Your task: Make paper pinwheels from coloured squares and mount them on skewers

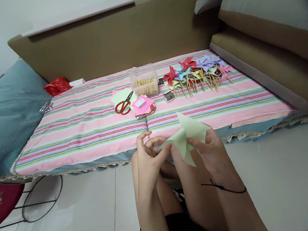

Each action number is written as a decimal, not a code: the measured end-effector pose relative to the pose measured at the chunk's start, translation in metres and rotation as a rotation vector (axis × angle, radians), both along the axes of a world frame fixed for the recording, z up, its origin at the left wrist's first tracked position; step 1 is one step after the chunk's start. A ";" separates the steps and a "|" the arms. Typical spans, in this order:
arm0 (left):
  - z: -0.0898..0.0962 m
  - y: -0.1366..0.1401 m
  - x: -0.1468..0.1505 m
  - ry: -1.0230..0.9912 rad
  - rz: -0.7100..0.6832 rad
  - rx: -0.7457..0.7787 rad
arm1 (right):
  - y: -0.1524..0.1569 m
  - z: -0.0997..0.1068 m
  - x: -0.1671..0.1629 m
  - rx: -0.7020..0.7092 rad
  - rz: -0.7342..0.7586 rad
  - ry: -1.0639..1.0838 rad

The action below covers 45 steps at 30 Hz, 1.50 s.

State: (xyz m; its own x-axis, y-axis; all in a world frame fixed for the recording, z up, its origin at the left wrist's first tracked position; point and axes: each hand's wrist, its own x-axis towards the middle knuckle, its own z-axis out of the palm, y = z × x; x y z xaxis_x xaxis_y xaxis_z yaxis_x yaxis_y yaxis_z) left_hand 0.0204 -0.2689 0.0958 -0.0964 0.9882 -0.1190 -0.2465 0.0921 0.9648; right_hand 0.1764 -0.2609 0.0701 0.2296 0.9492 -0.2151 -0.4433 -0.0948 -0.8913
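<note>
A pale green paper pinwheel (182,136) is held up over my knees, its blades folded in towards the middle. My left hand (154,150) pinches its left blade between thumb and fingers. On the other side, my right hand (209,148) grips it, thumb pressed near the centre and fingers hidden behind the paper. Beyond my hands, orange-handled scissors (123,106) lie on pale paper sheets. Beside them is a stack of pink paper squares (144,107) with a small white-labelled box on top. A small open box of pins (169,97) sits to the right.
A clear plastic box (143,72) of thin sticks stands on the striped cloth (88,123). Finished pinwheels (196,70) on sticks are piled at the back right. A red plastic bag (57,86) lies far left, and a red stool (4,203) stands on the floor.
</note>
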 end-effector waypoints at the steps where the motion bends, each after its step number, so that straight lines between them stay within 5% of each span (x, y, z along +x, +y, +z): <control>1: -0.001 0.001 0.002 -0.048 0.001 -0.005 | 0.001 0.001 -0.002 0.000 -0.050 0.023; 5: -0.001 0.001 0.021 -0.188 -0.062 -0.065 | 0.001 0.007 -0.011 0.012 -0.139 0.050; 11: -0.001 0.001 0.046 -0.227 0.168 -0.066 | -0.004 0.012 -0.024 0.045 -0.139 0.015; 31: -0.007 0.009 0.036 -0.243 0.274 -0.093 | -0.003 0.009 -0.029 0.065 -0.147 0.044; 34: -0.008 0.010 0.023 -0.232 0.235 -0.102 | 0.001 0.001 -0.004 0.156 -0.061 -0.012; 39: -0.008 0.009 0.005 -0.115 0.026 -0.129 | 0.001 -0.015 0.042 0.246 0.296 -0.196; 45: -0.011 0.006 0.000 0.024 -0.107 -0.175 | -0.005 -0.027 0.062 0.295 0.492 -0.334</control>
